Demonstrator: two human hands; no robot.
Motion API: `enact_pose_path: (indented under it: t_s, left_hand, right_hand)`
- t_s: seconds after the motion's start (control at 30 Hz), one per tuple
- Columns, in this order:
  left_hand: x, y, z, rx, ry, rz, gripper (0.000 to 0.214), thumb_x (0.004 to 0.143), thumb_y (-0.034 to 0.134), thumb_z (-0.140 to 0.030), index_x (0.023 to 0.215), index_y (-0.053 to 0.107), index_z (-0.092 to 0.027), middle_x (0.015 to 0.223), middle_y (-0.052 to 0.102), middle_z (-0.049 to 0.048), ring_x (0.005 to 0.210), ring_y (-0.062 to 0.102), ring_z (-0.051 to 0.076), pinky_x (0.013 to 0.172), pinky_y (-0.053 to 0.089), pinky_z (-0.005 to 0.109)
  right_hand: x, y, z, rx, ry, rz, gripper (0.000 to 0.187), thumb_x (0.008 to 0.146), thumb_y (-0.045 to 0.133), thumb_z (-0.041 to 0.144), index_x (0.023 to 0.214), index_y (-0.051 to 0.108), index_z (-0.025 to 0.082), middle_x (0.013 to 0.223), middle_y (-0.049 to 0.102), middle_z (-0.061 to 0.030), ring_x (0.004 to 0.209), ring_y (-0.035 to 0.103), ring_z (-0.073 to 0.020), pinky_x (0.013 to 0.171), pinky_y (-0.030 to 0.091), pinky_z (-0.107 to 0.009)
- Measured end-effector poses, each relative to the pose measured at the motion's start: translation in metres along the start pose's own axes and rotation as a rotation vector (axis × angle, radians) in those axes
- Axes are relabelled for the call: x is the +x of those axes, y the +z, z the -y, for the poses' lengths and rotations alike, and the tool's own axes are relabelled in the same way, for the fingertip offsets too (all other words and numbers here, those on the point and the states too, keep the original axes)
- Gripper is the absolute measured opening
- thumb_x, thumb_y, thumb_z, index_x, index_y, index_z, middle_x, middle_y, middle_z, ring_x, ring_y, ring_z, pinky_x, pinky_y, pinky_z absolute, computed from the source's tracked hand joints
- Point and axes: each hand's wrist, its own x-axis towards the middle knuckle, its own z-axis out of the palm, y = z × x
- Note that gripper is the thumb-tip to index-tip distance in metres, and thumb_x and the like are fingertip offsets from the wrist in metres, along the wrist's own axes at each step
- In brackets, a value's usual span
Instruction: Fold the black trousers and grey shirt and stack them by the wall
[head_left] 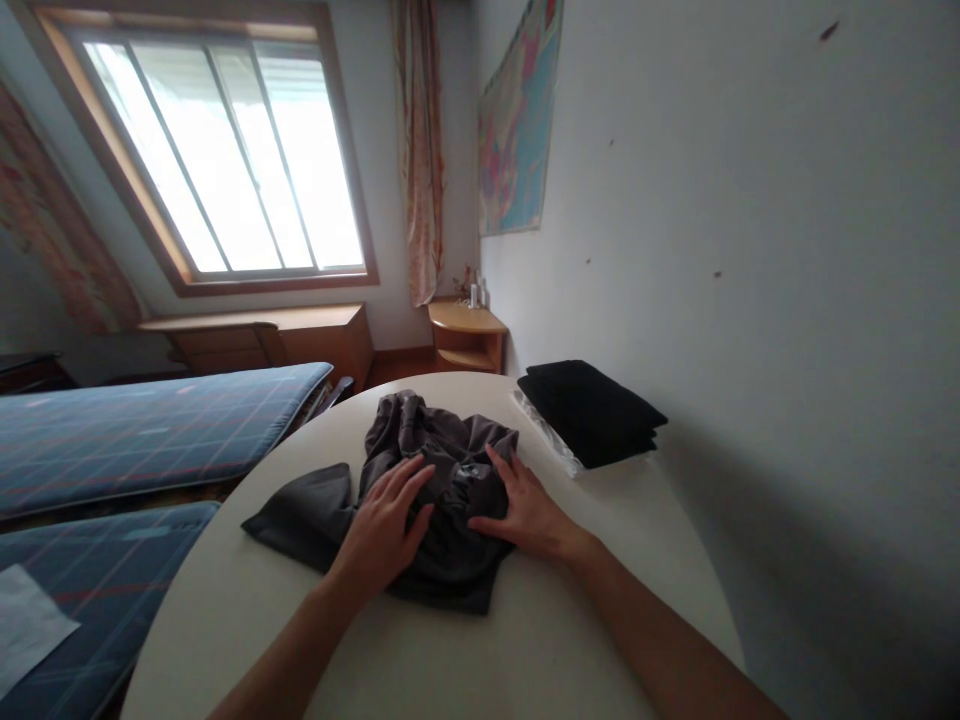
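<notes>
A crumpled dark grey garment [450, 560] lies in a heap on the round white table [585, 620]. One flat piece of it spreads out toward the left. My left hand [386, 520] rests on the left side of the heap, fingers stretched and slightly apart. On the right side, my right hand [521, 505] touches the cloth with thumb and fingers spread. A small shiny light patch shows on the fabric between the hands. The garment's exact kind cannot be made out in this bunched state.
Folded black cloth [592, 410] sits on a white sheet or bag [551, 440] at the table's back right, beside the wall. Blue plaid padded seats [150, 430] stand left of the table. A wooden desk [322, 325] and corner shelf [469, 320] are farther back.
</notes>
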Motion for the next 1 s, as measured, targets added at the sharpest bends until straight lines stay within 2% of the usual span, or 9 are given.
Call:
enact_pose_path:
  t_s: [0.1,0.17,0.37,0.57,0.67,0.77,0.83,0.93,1.0]
  left_hand:
    - [-0.001,0.009,0.021,0.164,-0.12,0.07,0.051,0.097,0.048,-0.04,0.144,0.048,-0.02,0.138,0.059,0.0133,0.129,0.054,0.03,0.109,0.041,0.048]
    - [-0.003,0.013,0.019,0.232,-0.158,0.156,0.052,0.097,0.047,-0.045,0.141,0.052,-0.019,0.13,0.064,0.0146,0.123,0.057,0.031,0.101,0.047,0.045]
    - [-0.017,0.005,-0.039,0.282,-0.173,0.303,0.049,0.092,0.05,-0.055,0.113,0.071,-0.016,0.093,0.071,0.0174,0.084,0.069,0.035,0.072,0.052,0.043]
    - [-0.021,-0.024,-0.085,-0.063,0.112,0.479,0.04,0.095,0.049,-0.053,0.125,0.065,-0.032,0.098,0.076,0.0023,0.084,0.073,0.023,0.071,0.055,0.03]
    - [-0.001,-0.035,-0.067,-0.185,0.095,0.474,0.031,0.101,0.043,-0.044,0.12,0.066,-0.035,0.104,0.076,-0.004,0.091,0.072,0.017,0.079,0.055,0.024]
    - [0.016,-0.03,-0.019,0.066,0.016,0.16,0.04,0.095,0.051,-0.041,0.132,0.06,-0.028,0.132,0.065,0.0037,0.119,0.061,0.027,0.106,0.044,0.04]
    - [0.019,-0.02,0.016,0.226,-0.094,0.032,0.049,0.092,0.055,-0.043,0.137,0.056,-0.024,0.144,0.054,0.009,0.131,0.05,0.034,0.113,0.035,0.052]
    - [0.014,-0.008,0.045,0.315,-0.187,0.076,0.051,0.093,0.051,-0.043,0.138,0.054,-0.019,0.141,0.056,0.0131,0.126,0.054,0.033,0.106,0.042,0.048]
    - [0.01,-0.006,0.045,0.373,-0.211,0.143,0.046,0.095,0.049,-0.043,0.131,0.059,-0.018,0.127,0.064,0.0137,0.114,0.061,0.032,0.097,0.048,0.045]
  right_hand:
    - [-0.001,0.007,0.006,-0.091,-0.029,0.107,0.117,0.063,0.074,0.073,0.158,0.021,0.029,0.165,0.006,-0.0144,0.151,0.004,-0.0358,0.12,0.009,-0.055]
    - [0.0,0.009,0.007,-0.13,-0.034,0.164,0.106,0.067,0.074,0.068,0.155,0.029,0.029,0.165,0.012,-0.0136,0.151,0.005,-0.036,0.12,0.006,-0.056]
    - [0.006,-0.006,-0.01,-0.22,-0.021,0.151,0.067,0.082,0.069,0.044,0.145,0.047,0.036,0.163,0.025,-0.0044,0.151,0.013,-0.0337,0.119,0.007,-0.058]
    - [0.006,-0.024,-0.019,-0.333,0.099,-0.112,0.073,0.083,0.067,0.03,0.151,0.041,0.029,0.156,0.036,-0.0098,0.141,0.035,-0.0305,0.114,0.029,-0.043]
    - [0.004,-0.026,-0.013,-0.386,0.169,-0.196,0.077,0.082,0.062,0.022,0.154,0.035,0.023,0.153,0.039,-0.0124,0.136,0.04,-0.032,0.11,0.035,-0.041]
    - [0.002,-0.023,-0.001,-0.36,0.244,-0.22,0.071,0.086,0.051,0.019,0.155,0.033,0.019,0.149,0.044,-0.0131,0.132,0.045,-0.0312,0.108,0.036,-0.04]
    - [0.001,-0.018,0.008,-0.302,0.274,-0.207,0.065,0.09,0.045,0.025,0.154,0.035,0.018,0.152,0.043,-0.0127,0.133,0.045,-0.0306,0.11,0.036,-0.04]
    - [-0.003,-0.009,0.019,-0.227,0.29,-0.134,0.064,0.095,0.042,0.045,0.154,0.035,0.02,0.158,0.033,-0.0128,0.138,0.041,-0.0339,0.112,0.033,-0.045]
    - [-0.006,-0.003,0.022,-0.215,0.289,-0.066,0.074,0.092,0.045,0.059,0.155,0.032,0.021,0.162,0.025,-0.0141,0.141,0.037,-0.0376,0.113,0.029,-0.05]
